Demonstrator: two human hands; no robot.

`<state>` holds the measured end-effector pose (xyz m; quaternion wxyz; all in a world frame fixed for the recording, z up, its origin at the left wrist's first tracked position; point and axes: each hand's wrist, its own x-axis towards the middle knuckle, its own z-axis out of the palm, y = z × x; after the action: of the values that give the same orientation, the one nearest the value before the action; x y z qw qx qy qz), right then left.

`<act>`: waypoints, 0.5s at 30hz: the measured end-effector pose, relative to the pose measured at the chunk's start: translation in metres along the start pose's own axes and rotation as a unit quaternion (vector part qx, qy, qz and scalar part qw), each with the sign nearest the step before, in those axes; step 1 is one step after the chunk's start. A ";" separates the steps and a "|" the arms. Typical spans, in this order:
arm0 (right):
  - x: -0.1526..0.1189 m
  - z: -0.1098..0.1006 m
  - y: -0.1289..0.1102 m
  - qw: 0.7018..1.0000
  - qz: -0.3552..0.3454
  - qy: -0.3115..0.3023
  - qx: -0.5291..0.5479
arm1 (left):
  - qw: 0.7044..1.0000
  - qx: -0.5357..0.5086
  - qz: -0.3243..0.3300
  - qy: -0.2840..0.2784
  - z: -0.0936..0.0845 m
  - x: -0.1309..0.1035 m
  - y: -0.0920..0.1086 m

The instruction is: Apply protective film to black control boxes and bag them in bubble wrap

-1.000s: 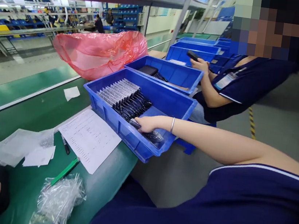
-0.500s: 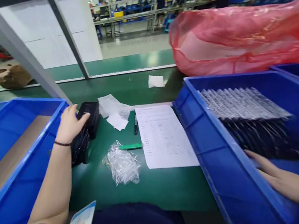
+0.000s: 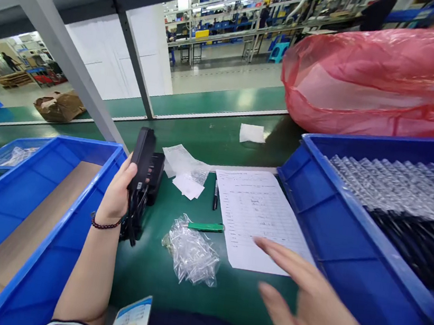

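My left hand (image 3: 118, 189) grips a black power adapter (image 3: 143, 158), held upright with its cable hanging below. Another black adapter (image 3: 154, 178) stands on the green table just behind it. My right hand (image 3: 310, 308), blurred by motion, is over the front of the table with thumb and fingers apart and nothing between them. Its fingertips are near the lower edge of a printed sheet (image 3: 261, 216). Between the hands lie a heap of clear plastic bags (image 3: 192, 255), a green-handled tool (image 3: 205, 226) and a black pen (image 3: 216, 194).
A blue bin (image 3: 45, 236) with a cardboard strip is on the left. The right blue bin (image 3: 316, 197) holds rows of bagged black items (image 3: 416, 226). Behind it lies a red plastic bag (image 3: 382, 88). A slanted metal post (image 3: 64, 46) rises at the left.
My left hand has closed on an adapter and lifted it upright. My right hand has come out of the right bin, over the table. The view has shifted, with the scene lying further right.
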<state>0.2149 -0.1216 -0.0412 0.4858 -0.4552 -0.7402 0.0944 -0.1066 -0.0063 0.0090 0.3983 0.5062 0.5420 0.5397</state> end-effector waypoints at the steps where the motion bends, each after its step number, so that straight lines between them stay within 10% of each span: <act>1: 0.010 0.019 0.006 0.999 -0.034 -0.032 -0.002 | 0.989 -0.136 -0.039 -0.050 0.003 -0.009 0.003; 6: 0.059 0.085 0.019 0.993 -0.098 -0.061 -0.001 | 0.881 -0.395 -0.171 -0.196 0.030 -0.038 -0.015; 10: 0.075 0.098 0.005 0.983 -0.169 -0.067 -0.005 | 0.859 -0.434 -0.215 -0.168 0.050 -0.044 -0.038; 15: 0.106 0.104 0.021 0.903 -0.312 -0.283 -0.090 | 0.851 -0.424 -0.279 -0.132 0.063 -0.053 -0.043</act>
<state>0.1311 0.0032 -0.0398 0.2175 -0.1971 -0.9559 -0.0042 -0.0414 -0.0429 -0.0461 0.7757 0.1821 0.3211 0.5118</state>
